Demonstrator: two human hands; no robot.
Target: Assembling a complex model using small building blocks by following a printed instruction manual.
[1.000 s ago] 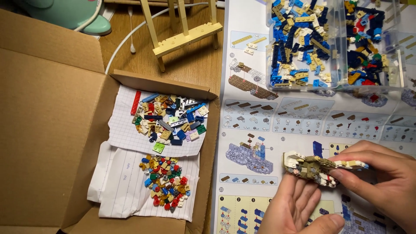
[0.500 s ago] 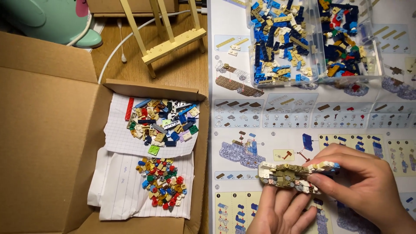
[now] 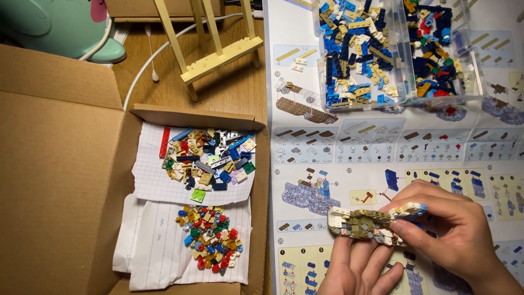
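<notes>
Your left hand (image 3: 357,267) lies palm up at the bottom edge of the view, fingers loosely spread under a long tan and white brick assembly (image 3: 371,223), which rests across your fingertips. Your right hand (image 3: 453,229) comes in from the right, its thumb and fingers pinched together on the assembly's right end, where a small blue piece shows. Both hands and the assembly hover over the printed instruction sheet (image 3: 355,147), which covers the right half of the table. To your left, an open cardboard box (image 3: 60,180) holds two sheets of paper: the nearer one carries a small pile of mostly red, yellow and blue bits (image 3: 210,246), and the squared sheet beyond it bears a looser pile of mixed bricks (image 3: 207,161) with a long red piece at its left edge. Farther away, on top of the instruction sheet, stand two clear plastic trays (image 3: 401,52) filled with blue, tan and dark bricks. On the bare wood beyond the box stands a small pale wooden easel (image 3: 210,52), and a mint-green object (image 3: 60,27) sits in the far left corner.
</notes>
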